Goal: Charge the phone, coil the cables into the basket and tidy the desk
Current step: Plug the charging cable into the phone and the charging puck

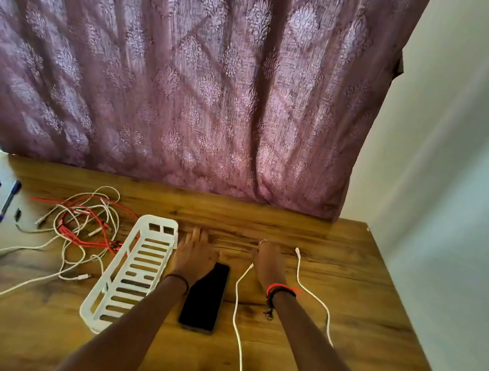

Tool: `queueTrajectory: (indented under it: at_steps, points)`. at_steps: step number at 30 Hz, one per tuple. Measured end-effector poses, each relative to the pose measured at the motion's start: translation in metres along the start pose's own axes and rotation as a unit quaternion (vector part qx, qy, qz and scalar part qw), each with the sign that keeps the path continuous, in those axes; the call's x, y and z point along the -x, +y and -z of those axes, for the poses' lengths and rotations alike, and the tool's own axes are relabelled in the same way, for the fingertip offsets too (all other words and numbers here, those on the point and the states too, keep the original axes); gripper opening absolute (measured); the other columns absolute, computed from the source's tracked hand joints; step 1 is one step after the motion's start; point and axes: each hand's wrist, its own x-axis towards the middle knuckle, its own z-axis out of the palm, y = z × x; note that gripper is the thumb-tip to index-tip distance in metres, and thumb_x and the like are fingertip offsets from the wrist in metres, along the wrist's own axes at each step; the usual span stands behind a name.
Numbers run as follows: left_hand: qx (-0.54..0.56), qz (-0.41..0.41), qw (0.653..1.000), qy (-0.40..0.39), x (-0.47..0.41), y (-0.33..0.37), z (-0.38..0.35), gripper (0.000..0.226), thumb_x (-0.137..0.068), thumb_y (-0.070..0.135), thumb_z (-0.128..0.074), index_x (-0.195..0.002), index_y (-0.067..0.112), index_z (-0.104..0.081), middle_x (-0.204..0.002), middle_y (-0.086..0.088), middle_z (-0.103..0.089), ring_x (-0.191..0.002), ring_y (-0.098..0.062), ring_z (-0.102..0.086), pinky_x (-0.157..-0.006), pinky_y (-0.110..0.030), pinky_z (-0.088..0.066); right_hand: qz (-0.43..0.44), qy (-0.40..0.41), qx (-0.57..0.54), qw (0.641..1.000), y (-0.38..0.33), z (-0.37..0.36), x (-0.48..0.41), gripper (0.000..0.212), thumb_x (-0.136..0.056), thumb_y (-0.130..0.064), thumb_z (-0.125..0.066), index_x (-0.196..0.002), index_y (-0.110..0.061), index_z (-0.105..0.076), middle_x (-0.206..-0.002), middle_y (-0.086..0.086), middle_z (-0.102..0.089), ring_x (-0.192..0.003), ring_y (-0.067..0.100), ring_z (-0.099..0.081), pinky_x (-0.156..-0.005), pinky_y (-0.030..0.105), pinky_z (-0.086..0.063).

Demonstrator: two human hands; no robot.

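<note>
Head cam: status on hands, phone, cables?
Left hand and right hand open, flat on desk. Phone unplugged between them, white cable loose beside it. Red-white tangle left of basket, none coiled.

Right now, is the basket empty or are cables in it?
Empty: the basket's slotted bottom is bare, and the tangled cables lie on the desk beside it, on the left.
</note>
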Motion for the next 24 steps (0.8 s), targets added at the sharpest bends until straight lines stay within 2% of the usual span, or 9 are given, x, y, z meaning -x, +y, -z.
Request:
queueTrajectory:
  at_steps: [3, 6, 10, 15, 21, 24]
  points:
    - [0.003, 0.073, 0.996, -0.049, 0.002, -0.003, -0.001, 0.071, -0.085, 0.051, -0.053, -0.136, 0.005, -0.035, -0.139, -0.015, -0.039, -0.128, -0.03, -0.039, -0.107, -0.039, -0.033, -0.007, -0.028, -0.004, 1.0, -0.001, -0.008, 0.004, 0.022, -0.087, -0.001, -0.043, -0.092, 0.005, -0.064, -0.098, 0.024, -0.066, -0.093, 0.038, -0.063, -0.075, 0.041, -0.048]
    - [0.001, 0.104, 0.982, -0.158, 0.0, -0.005, 0.0, 0.081, -0.075, 0.063, -0.06, -0.136, 0.012, -0.042, -0.138, -0.014, -0.045, -0.129, -0.031, -0.041, -0.107, -0.044, -0.037, 0.001, -0.054, 0.025, 0.998, -0.001, -0.021, 0.008, 0.023, -0.09, 0.001, -0.041, -0.097, 0.004, -0.062, -0.106, 0.023, -0.064, -0.099, 0.035, -0.061, -0.078, 0.039, -0.048]
    - [0.048, 0.121, 0.953, -0.272, -0.001, -0.004, -0.005, 0.082, -0.066, 0.052, -0.077, -0.129, 0.01, -0.048, -0.13, -0.011, -0.055, -0.122, -0.029, -0.05, -0.104, -0.044, -0.042, -0.012, -0.073, 0.025, 0.997, 0.0, -0.034, 0.006, 0.025, -0.094, 0.001, -0.037, -0.108, 0.001, -0.058, -0.114, 0.021, -0.061, -0.105, 0.034, -0.058, -0.083, 0.038, -0.049]
    - [0.042, 0.147, 0.941, -0.3, -0.005, -0.004, -0.01, 0.088, -0.063, 0.044, -0.082, -0.132, 0.005, -0.044, -0.135, -0.013, -0.052, -0.126, -0.029, -0.048, -0.105, -0.044, -0.041, -0.024, -0.074, 0.006, 0.997, 0.003, -0.046, 0.003, 0.025, -0.097, -0.002, -0.036, -0.114, -0.001, -0.054, -0.117, 0.018, -0.059, -0.109, 0.03, -0.056, -0.088, 0.037, -0.051]
    - [0.085, 0.139, 0.936, -0.314, -0.008, -0.007, -0.01, 0.086, -0.062, 0.039, -0.084, -0.133, 0.008, -0.045, -0.135, -0.012, -0.052, -0.125, -0.029, -0.048, -0.105, -0.044, -0.041, -0.018, -0.068, 0.002, 0.998, 0.002, -0.052, -0.002, 0.03, -0.097, 0.001, -0.031, -0.124, -0.003, -0.044, -0.127, 0.018, -0.051, -0.118, 0.03, -0.05, -0.093, 0.036, -0.046]
    - [0.109, 0.123, 0.933, -0.319, -0.01, -0.008, -0.011, 0.082, -0.063, 0.035, -0.084, -0.131, 0.01, -0.047, -0.132, -0.009, -0.055, -0.124, -0.026, -0.049, -0.106, -0.043, -0.04, -0.023, -0.058, -0.004, 0.998, 0.0, -0.054, -0.004, 0.03, -0.097, 0.0, -0.029, -0.123, -0.003, -0.044, -0.125, 0.018, -0.052, -0.115, 0.03, -0.052, -0.094, 0.037, -0.047]
